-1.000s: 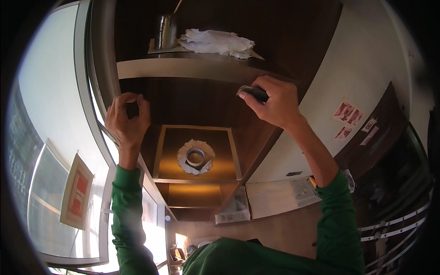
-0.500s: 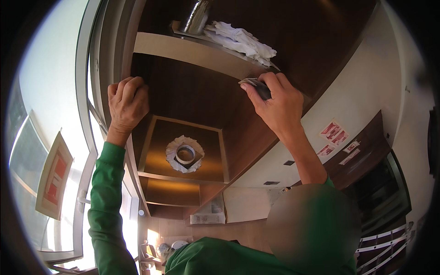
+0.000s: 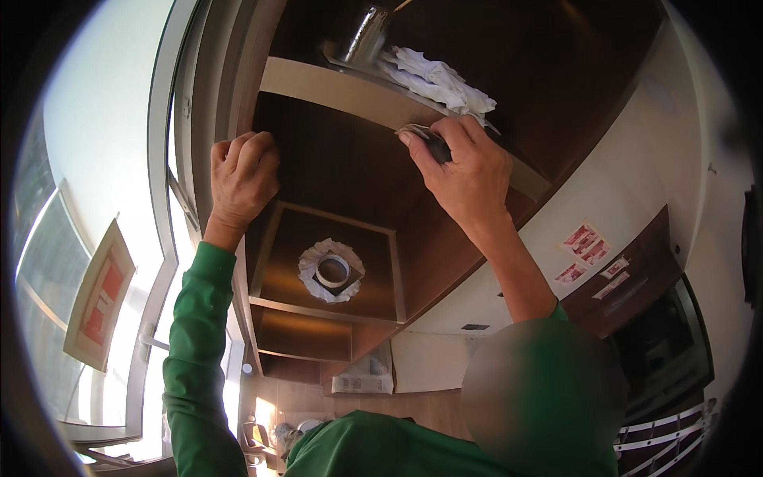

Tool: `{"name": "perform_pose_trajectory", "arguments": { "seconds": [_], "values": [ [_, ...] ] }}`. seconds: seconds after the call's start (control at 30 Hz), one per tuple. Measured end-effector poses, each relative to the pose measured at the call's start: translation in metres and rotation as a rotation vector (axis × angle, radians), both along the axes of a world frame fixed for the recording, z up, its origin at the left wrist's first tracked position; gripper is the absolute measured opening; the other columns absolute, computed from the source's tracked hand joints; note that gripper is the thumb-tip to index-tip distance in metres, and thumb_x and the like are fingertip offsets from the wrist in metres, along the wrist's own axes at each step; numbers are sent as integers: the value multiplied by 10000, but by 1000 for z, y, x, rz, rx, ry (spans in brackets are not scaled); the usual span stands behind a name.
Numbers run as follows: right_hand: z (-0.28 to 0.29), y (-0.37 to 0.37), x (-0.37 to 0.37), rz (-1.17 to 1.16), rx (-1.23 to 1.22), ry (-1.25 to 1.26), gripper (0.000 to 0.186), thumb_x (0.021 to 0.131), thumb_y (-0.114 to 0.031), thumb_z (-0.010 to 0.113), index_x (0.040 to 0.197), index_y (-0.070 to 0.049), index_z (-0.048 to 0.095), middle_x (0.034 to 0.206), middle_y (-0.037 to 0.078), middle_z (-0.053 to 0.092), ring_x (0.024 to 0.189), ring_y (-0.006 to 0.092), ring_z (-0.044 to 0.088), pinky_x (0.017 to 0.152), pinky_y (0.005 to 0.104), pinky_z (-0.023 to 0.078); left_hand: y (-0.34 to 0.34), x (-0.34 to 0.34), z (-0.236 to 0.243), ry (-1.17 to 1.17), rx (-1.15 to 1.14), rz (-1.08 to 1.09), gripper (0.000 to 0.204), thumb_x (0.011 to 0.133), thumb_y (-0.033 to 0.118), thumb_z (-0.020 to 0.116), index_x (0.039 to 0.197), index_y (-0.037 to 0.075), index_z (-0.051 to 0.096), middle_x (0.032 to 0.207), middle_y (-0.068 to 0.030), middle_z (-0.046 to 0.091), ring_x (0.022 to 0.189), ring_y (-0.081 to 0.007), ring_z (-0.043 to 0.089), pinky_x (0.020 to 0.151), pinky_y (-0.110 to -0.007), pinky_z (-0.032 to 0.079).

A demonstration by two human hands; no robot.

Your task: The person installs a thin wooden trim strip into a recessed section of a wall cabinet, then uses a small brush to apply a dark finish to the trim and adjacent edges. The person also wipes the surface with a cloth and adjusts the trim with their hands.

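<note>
My right hand (image 3: 474, 168) pinches a folded dark sheet (image 3: 430, 143) that looks like sandpaper, with a paler edge. It rests against or very near the light front edge (image 3: 334, 89) of a dark brown shelf; contact is partly hidden by the fingers. At the left, my left hand (image 3: 243, 179) is closed, its fingers curled at the upright side edge of the shelf unit; the fingertips are hidden. On the shelf above stand a shiny metal can (image 3: 366, 36) and a crumpled white cloth or paper (image 3: 439, 79).
A roll of tape (image 3: 332, 272) lies on crumpled white paper in a lower compartment (image 3: 278, 238). An open window (image 3: 163, 199) is at the left. A white wall with red-and-white papers (image 3: 586, 242) and a white rack (image 3: 664, 437) are at the right.
My right hand has slid left along the shelf edge with the folded sheet. My left hand keeps its place at the side edge, while the whole view has shifted slightly.
</note>
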State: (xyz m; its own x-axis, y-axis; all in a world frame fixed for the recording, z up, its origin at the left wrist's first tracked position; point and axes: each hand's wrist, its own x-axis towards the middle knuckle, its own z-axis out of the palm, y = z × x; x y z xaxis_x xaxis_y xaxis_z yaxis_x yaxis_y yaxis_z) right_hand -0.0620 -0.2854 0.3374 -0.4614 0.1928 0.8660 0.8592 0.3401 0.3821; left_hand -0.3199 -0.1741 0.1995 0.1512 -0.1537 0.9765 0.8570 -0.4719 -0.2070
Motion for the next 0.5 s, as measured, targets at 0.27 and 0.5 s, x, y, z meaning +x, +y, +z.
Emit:
{"name": "perform_pose_trajectory", "arguments": {
  "seconds": [0.27, 0.5],
  "values": [
    [1, 22, -59, -4, 1, -24, 255, 824, -304, 833, 816, -97, 683, 752, 25, 635, 562, 251, 633, 507, 379, 503, 2, 2, -1, 36, -7, -38, 257, 647, 107, 687, 899, 128, 638, 1134, -20, 596, 1026, -186, 628, 804, -383, 425],
    [-1, 32, -85, 3, -29, 10, 271, 860, -337, 791, 813, -96, 679, 756, 36, 632, 590, 269, 647, 523, 411, 502, 2, -6, 0, 46, 3, -45, 243, 649, 131, 672, 888, 111, 634, 1138, -38, 597, 1025, -196, 630, 774, -390, 425]
  ]
}}
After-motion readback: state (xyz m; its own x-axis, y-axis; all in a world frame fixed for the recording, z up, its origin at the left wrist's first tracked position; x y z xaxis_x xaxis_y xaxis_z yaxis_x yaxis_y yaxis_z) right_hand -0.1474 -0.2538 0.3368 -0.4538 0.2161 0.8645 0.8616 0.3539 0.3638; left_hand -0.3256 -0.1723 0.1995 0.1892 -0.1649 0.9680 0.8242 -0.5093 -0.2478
